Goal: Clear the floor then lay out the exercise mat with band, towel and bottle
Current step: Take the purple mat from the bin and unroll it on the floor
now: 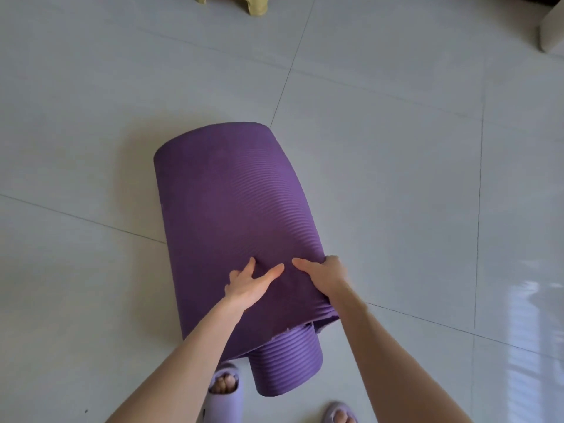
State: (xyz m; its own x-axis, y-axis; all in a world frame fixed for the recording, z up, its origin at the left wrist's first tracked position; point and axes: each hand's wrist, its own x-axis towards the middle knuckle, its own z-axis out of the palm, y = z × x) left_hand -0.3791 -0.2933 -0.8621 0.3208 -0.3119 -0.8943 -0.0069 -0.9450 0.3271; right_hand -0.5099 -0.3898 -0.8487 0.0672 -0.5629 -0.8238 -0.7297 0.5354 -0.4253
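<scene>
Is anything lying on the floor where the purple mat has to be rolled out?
Nothing visible lies on the tiled floor right around the purple mat. A yellowish furniture leg and a pale furniture corner stand far off at the top edge. The person's slippered feet are close to the rolled end.

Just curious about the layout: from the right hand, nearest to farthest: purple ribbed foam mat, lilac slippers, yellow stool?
1. Purple ribbed foam mat: right hand grips its edge.
2. Lilac slippers: on the feet, below.
3. Yellow stool: far, top edge.
</scene>
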